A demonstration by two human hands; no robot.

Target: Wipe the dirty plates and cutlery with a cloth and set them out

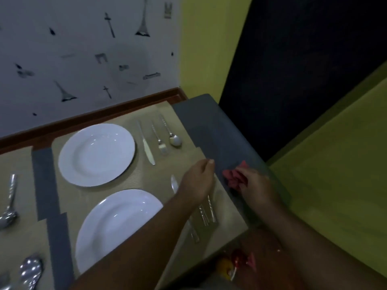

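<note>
Bunching a red cloth, the right hand pinches it over the grey mat at the table's right edge. Left hand hovers over cutlery beside the near plate, fingers curled, holding nothing visible. Far plate has knife, fork, spoon laid alongside. No readable writing; wallpaper shows tower drawings.

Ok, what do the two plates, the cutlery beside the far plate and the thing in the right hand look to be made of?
Far plate and near plate: glossy white, probably glazed ceramic. Knife, fork and spoon: shiny silver, likely polished steel. Right hand holds a red cloth, crumpled and matte, so soft fabric.
</note>
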